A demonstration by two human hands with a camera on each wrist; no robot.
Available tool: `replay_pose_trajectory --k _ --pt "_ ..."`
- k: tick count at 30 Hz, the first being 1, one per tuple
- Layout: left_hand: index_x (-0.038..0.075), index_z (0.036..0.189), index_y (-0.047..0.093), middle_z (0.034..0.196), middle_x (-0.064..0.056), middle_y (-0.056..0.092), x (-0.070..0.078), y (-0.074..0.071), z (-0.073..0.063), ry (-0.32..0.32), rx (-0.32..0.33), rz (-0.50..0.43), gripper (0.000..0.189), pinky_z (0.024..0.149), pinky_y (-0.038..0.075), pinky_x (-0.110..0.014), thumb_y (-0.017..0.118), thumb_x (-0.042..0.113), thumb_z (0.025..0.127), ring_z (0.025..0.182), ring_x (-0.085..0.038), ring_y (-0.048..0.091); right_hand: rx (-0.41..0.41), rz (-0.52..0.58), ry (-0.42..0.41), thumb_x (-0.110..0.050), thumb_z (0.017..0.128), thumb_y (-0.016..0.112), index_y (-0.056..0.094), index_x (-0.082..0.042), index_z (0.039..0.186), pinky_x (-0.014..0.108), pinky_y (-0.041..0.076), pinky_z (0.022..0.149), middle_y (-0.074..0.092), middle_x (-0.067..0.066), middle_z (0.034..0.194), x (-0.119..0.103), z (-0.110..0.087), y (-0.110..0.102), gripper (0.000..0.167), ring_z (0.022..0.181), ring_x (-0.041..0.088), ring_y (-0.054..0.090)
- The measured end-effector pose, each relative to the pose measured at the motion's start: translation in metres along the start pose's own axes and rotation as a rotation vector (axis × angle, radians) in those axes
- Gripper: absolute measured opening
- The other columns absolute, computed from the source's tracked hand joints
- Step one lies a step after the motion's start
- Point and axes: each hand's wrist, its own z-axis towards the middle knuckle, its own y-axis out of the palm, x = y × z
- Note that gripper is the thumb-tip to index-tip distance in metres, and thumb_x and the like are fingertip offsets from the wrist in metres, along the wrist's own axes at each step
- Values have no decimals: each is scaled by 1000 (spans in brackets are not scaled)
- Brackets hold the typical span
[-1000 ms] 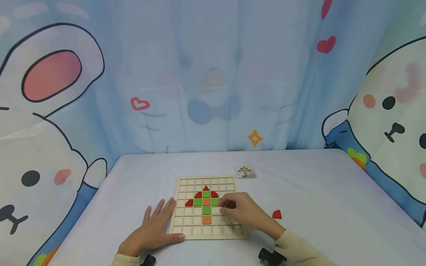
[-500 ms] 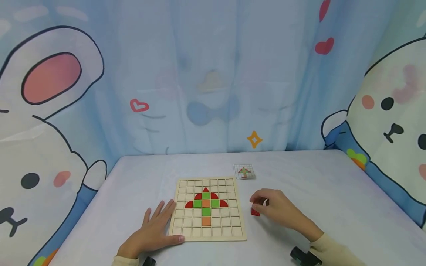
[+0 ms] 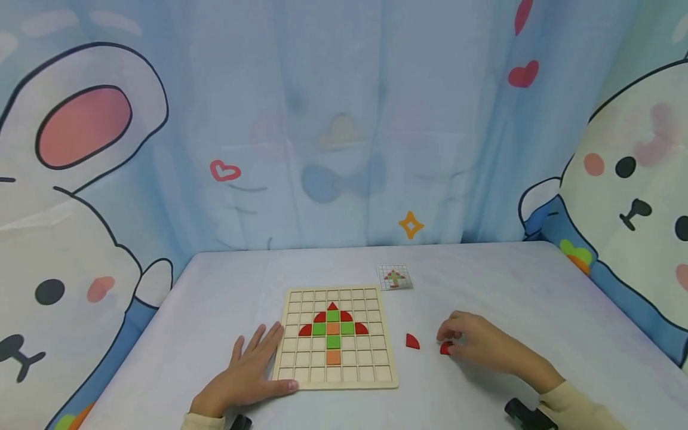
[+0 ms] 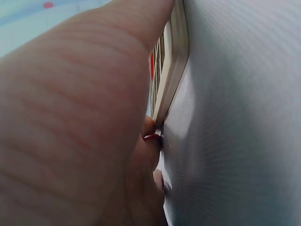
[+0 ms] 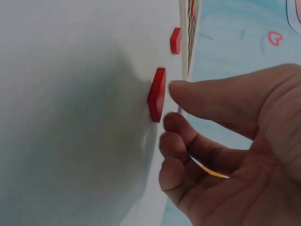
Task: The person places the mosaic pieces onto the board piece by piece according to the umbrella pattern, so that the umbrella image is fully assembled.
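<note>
A wooden grid board (image 3: pixel 365 374) lies on the table, with red, green and orange pieces set in its squares in a tree-like shape. My left hand (image 3: pixel 244 370) rests at its left side, fingers spread along the edge and thumb on the near corner. To the right of the board, my right hand (image 3: pixel 484 343) hovers at a red quarter-circle piece (image 3: pixel 445 348), partly hidden by the thumb. In the right wrist view, thumb and fingertips stand apart just above this red piece (image 5: pixel 157 94). Another red quarter-circle piece (image 3: pixel 412 341) lies between that hand and the board.
A small pattern card (image 3: pixel 395 277) lies beyond the board's far right corner. White cloth covers the table (image 3: pixel 510 280), and a printed blue curtain (image 3: pixel 344 119) hangs behind it. Dark wrist devices sit at both wrists.
My right hand has gone from the board to the right. A red piece now sits at the grid's right side, and another was shifted left and let go beside the board. My left hand stays put.
</note>
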Motion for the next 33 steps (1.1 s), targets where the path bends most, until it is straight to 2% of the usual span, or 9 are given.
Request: replay_pose_trajectory --k 5,9,13,17,20,24,28,33 --pt "6 171 25 177 -13 20 0 -1 -1 -4 -10 -1 121 123 -5 -72 79 71 84 163 -41 5 -53 -13 26 5 86 84 75 -13 99 30 59 78 59 -7 92 4 0 2 24 84 12 56" --pt "7 171 24 178 -11 20 -2 0 1 -6 -16 -11 122 123 -7 -70 79 72 84 164 -39 4 -61 -2 33 5 87 85 68 -13 97 27 54 72 57 -6 88 3 1 2 26 81 14 54" --pt "6 171 24 178 -12 20 -2 0 1 2 -14 -13 121 123 -7 -70 80 71 84 164 -39 4 -60 -1 78 2 87 86 63 -13 95 26 52 69 57 -5 83 0 3 1 28 78 15 53" --pt "6 171 24 177 -13 20 -2 -1 -1 5 -12 -12 121 123 -5 -71 79 70 84 163 -40 4 -40 4 85 1 89 84 62 -12 93 27 52 67 58 -4 80 -1 3 0 26 75 15 53" --pt "6 171 24 177 -13 20 -2 -1 -1 3 -12 -11 121 123 -5 -71 79 71 84 163 -40 5 -22 24 54 3 90 81 69 -10 102 26 54 69 60 -6 83 0 2 -1 22 76 14 55" --pt "6 171 24 177 -13 20 -3 0 0 4 -12 -15 121 123 -6 -71 80 70 84 163 -40 5 30 20 -14 5 91 77 80 -11 110 27 55 71 69 -9 92 1 1 -2 25 81 12 57" --pt "7 171 24 177 -12 20 -3 0 0 3 -9 -14 122 123 -6 -71 80 71 84 164 -40 4 84 19 -48 4 90 78 82 -13 102 28 53 70 72 -11 95 -1 2 -4 21 82 10 57" --pt "7 171 24 177 -13 20 -1 -1 -1 -1 -8 -10 121 122 -5 -72 80 70 84 163 -40 5 88 149 -6 3 92 79 74 -10 99 25 56 71 68 -6 89 -10 6 0 15 81 15 59"
